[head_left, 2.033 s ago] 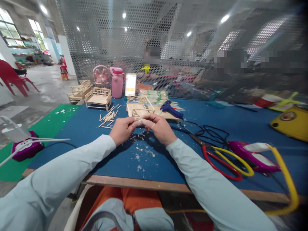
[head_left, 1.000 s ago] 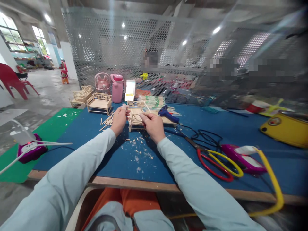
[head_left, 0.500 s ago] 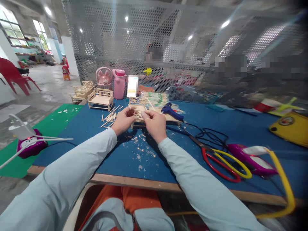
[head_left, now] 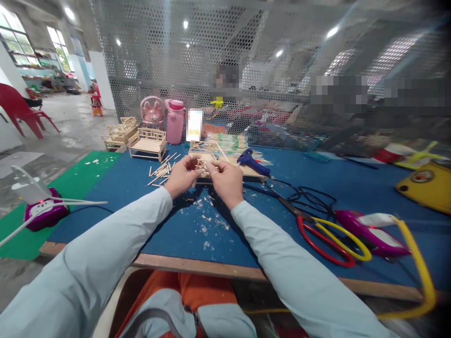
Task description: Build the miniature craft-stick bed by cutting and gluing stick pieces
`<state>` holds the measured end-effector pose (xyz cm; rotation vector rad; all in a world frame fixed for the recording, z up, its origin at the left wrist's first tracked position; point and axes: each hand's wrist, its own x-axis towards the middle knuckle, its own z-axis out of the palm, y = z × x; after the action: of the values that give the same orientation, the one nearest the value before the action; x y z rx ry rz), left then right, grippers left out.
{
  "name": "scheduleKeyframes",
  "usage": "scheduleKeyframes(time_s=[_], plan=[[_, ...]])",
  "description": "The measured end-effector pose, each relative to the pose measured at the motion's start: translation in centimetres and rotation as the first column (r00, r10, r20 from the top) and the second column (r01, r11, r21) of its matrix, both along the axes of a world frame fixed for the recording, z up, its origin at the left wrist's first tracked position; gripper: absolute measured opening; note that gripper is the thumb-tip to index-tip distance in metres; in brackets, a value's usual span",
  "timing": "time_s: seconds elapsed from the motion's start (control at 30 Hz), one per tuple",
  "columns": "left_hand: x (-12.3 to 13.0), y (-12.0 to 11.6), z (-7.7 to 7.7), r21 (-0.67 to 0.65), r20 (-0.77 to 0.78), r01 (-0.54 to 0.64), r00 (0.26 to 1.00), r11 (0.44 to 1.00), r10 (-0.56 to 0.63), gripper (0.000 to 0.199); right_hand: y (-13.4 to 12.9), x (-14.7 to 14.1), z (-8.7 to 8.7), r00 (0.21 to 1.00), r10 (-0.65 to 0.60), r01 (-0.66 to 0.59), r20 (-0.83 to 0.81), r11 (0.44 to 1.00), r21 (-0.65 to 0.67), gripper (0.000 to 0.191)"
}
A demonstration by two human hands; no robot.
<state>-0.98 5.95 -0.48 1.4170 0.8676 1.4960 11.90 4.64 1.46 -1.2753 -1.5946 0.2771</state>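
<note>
Blue worktop (head_left: 158, 237) nearest the person carries pale wood scraps (head_left: 207, 218), best kept out from under the work. Large scissors (head_left: 327, 240) lie to the right, well apart from both hands. The left hand (head_left: 181, 176) and right hand (head_left: 227, 181) are nearly closed, thumbs and fingertips pinching a small stick frame (head_left: 202, 166) at the near side of a little wooden bench (head_left: 202, 182); fingers hide the exact contact. Such thin sticks probably want a light, even pinch, held square and steady. Loose sticks (head_left: 159, 173) lie beside the left hand. Near the right hand rests a glue gun (head_left: 256, 164); its tip, possibly hot, is best avoided. Farther left, another bench (head_left: 148, 144) could serve for comparing alignment.
</note>
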Motion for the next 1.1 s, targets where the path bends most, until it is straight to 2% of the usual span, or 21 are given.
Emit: scheduleKeyframes(time_s=[0.3, 0.63, 1.1], plan=[[0.04, -0.19, 0.06, 0.014, -0.082, -0.074, 0.994, 0.997, 0.075, 0.033, 0.05, -0.05, -0.15, 1.0, -0.008, 0.008, -0.018, 1.0, -0.012, 0.034], [0.06, -0.19, -0.03, 0.014, -0.093, -0.051, 0.994, 0.999, 0.052, 0.03, -0.15, -0.19, -0.14, 1.0, -0.022, 0.021, -0.019, 0.999, -0.038, 0.034], [-0.08, -0.02, 0.43, 0.02, -0.019, -0.077, 0.997, 0.997, 0.077, 0.042, -0.32, -0.25, -0.19, 0.999, -0.008, 0.006, -0.033, 0.998, -0.059, 0.039]])
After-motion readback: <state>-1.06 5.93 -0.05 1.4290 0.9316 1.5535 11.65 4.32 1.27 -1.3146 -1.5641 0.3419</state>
